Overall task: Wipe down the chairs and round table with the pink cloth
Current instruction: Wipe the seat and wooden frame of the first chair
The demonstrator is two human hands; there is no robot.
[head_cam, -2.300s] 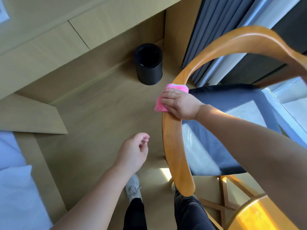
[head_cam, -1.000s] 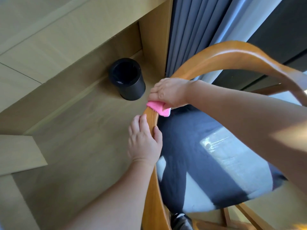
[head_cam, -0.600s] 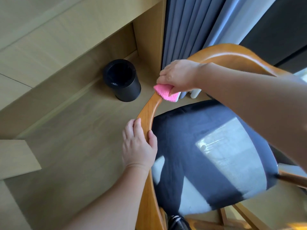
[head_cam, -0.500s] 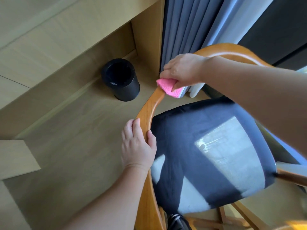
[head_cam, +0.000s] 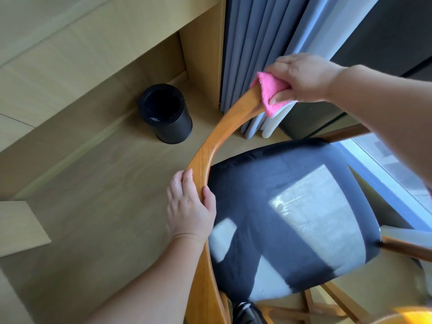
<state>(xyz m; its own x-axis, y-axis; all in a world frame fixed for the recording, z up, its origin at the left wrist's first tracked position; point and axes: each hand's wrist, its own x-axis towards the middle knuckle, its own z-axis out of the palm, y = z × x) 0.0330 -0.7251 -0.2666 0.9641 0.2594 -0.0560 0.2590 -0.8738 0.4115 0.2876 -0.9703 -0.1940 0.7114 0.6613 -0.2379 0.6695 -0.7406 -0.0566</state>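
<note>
A wooden chair with a curved back rail [head_cam: 224, 127] and a dark blue seat cushion [head_cam: 292, 218] fills the lower right. My right hand [head_cam: 301, 76] is at the top right, closed on a folded pink cloth [head_cam: 272, 94] that is pressed over the far part of the rail. My left hand [head_cam: 189, 206] grips the same rail lower down, thumb on the seat side, fingers on the outer side. The rail beyond the cloth is hidden by my right arm. The round table shows only as a yellow edge [head_cam: 406, 318] at the bottom right corner.
A black cylindrical bin [head_cam: 167, 113] stands on the wooden floor near the wall, left of the chair. Grey-blue curtains [head_cam: 264, 43] hang just behind the chair back. A window sill [head_cam: 385, 174] runs along the right. My shoe [head_cam: 245, 312] is below the seat.
My right hand has slid the pink cloth further up and right along the curved rail. My left hand, free 2.3 s ago, has taken hold of the rail and stays there.
</note>
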